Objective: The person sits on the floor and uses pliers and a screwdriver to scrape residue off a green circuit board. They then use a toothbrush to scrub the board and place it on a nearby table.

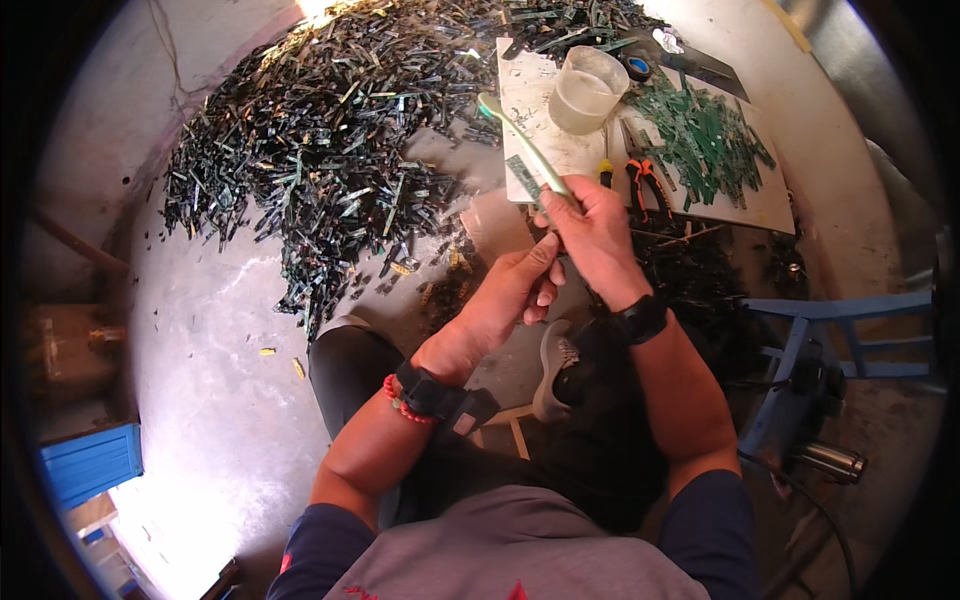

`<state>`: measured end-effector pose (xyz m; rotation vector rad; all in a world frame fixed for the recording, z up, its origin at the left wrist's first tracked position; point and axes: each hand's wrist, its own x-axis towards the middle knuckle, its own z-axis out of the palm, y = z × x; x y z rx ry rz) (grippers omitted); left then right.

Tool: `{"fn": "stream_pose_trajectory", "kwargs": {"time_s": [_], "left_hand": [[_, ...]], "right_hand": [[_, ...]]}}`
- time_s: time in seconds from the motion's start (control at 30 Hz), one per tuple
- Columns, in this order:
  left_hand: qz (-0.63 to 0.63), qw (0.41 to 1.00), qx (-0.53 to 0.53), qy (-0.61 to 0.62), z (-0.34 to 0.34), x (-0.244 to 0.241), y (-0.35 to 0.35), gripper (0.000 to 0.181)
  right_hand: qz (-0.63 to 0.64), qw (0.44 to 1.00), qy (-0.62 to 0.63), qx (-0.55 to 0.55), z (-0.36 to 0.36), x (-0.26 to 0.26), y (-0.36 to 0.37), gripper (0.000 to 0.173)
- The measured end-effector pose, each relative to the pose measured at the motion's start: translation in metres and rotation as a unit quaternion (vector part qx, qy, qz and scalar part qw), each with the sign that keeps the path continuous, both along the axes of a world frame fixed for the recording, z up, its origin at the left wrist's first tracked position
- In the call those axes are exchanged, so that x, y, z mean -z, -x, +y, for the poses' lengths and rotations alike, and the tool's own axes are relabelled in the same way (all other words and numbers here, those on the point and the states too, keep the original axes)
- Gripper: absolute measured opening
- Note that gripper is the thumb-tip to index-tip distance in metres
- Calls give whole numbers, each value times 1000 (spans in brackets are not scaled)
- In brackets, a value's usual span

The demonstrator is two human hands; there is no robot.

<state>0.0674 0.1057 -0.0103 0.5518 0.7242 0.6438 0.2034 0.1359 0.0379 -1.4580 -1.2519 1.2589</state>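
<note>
My right hand (592, 229) is closed around the handle of a pale green toothbrush (534, 150), its bristled head pointing up and left. A narrow green circuit board strip (523, 177) sticks out beside the handle, its lower end hidden at the right hand's fingers. Just below and to the left, my left hand (525, 281) has its fingers curled, with the thumb tip near the right hand; whether it holds anything is hidden. Beyond the hands, a white board (517, 97) carries a clear plastic tub of liquid (587, 90), a yellow-handled screwdriver (605, 169) and orange-and-black pliers (646, 184).
Green circuit board strips (705, 142) lie piled on the board's right, near a roll of blue tape (637, 68). A large heap of dark strips (337, 135) covers the floor ahead and left. At right stand a blue metal frame (787, 360) and a steel flask (832, 460).
</note>
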Motion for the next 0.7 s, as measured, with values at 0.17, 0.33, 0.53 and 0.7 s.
{"fn": "stream_pose_trajectory", "kwargs": {"time_s": [0.17,0.33,0.53,0.7], "left_hand": [[37,998,-37,-21,4,-5,12,46],[37,997,-61,-34,6,-9,16,46],[75,994,1,-83,1,-4,12,46],[64,994,-8,-85,-1,-6,12,45]], "right_hand": [[2,996,65,-61,7,-20,-33,17],[-56,981,105,-150,3,-30,-58,17],[-87,967,68,-230,2,-38,-62,24],[-156,983,-89,-46,14,-7,-56,23]]}}
